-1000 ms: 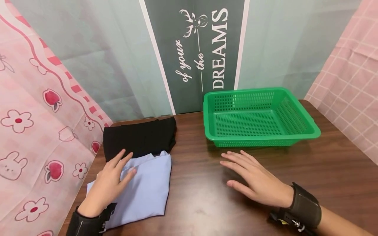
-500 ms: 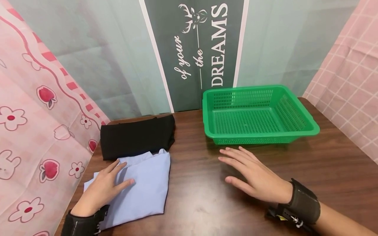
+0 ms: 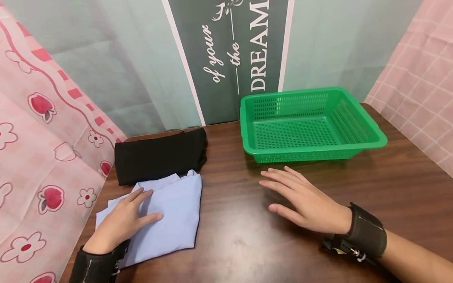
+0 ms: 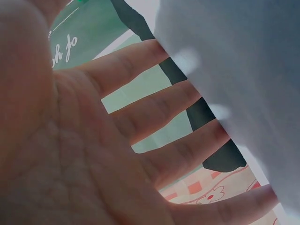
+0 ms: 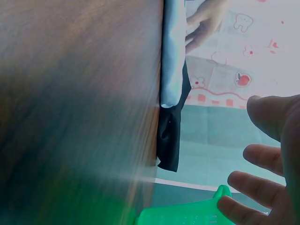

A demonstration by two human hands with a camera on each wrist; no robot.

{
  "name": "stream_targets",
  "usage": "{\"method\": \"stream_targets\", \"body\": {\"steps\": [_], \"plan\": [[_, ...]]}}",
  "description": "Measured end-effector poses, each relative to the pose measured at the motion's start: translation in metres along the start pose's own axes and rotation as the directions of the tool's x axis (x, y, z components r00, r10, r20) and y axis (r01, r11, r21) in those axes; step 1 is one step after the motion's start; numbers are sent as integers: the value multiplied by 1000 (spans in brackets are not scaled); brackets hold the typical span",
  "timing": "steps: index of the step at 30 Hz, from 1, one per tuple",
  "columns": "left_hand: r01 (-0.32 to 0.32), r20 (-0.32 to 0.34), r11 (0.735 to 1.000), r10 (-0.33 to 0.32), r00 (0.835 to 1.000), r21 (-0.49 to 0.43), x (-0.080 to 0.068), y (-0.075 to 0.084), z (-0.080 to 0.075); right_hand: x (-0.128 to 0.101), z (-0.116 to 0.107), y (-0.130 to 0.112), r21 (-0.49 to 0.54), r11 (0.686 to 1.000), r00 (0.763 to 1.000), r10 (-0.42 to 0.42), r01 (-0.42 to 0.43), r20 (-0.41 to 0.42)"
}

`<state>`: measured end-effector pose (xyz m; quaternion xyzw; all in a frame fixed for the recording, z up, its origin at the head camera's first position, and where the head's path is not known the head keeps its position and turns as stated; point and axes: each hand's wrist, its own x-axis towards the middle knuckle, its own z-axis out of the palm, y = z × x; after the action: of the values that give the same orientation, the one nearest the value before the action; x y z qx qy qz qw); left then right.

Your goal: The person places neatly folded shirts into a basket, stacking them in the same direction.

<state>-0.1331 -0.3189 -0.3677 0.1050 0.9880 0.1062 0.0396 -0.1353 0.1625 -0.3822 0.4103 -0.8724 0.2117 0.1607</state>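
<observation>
On the dark wooden table [image 3: 247, 251], the left hand [image 3: 122, 220] has slid back off the black folded garment [image 3: 159, 159] to lie flat, fingers straight, on the folded light-blue shirt [image 3: 173, 220], while the right hand [image 3: 304, 202] stays spread, holding nothing, before the green basket [image 3: 354, 147].

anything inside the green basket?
The green basket holds nothing visible: only its perforated floor shows. The near wall hides a thin strip of floor right behind it.
</observation>
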Motion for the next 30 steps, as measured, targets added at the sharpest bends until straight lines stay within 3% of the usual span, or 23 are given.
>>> {"method": "stream_targets", "body": {"steps": [15, 21, 30], "plan": [[-27, 14, 1000, 27, 1000, -12, 3, -4, 6, 2, 7, -6, -12, 1000, 999, -7, 8, 37], [-21, 32, 1000, 21, 999, -10, 4, 3, 6, 1, 7, -4, -9, 1000, 999, -8, 8, 40], [-69, 29, 998, 69, 997, -3, 6, 24, 9, -3, 6, -2, 2, 1000, 999, -18, 18, 46]]}}
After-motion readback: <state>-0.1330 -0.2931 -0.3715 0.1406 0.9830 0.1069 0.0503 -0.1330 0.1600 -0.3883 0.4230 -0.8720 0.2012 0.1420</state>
